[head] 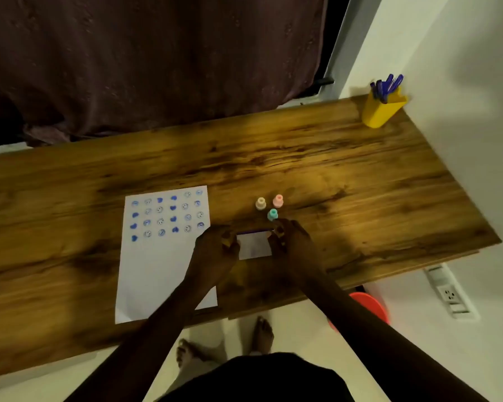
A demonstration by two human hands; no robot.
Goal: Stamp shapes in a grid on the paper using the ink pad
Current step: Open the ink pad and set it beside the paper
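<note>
Wooden desk: ink pad between left hand and right hand.

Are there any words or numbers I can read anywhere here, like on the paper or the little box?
No readable words or numbers.
White paper sheet: only blue stamped hearts and smiley faces, no letters.
White rectangular ink pad lid, held between left hand and right hand: no readable print.
White wall socket: markings too small.

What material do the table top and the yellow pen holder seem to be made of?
The table top looks like wood or wood-look laminate: brown grain streaks, with a soft sheen under the light. The yellow pen holder looks like moulded plastic: even, solid colour and smooth walls. Neither can be told for sure.
</note>
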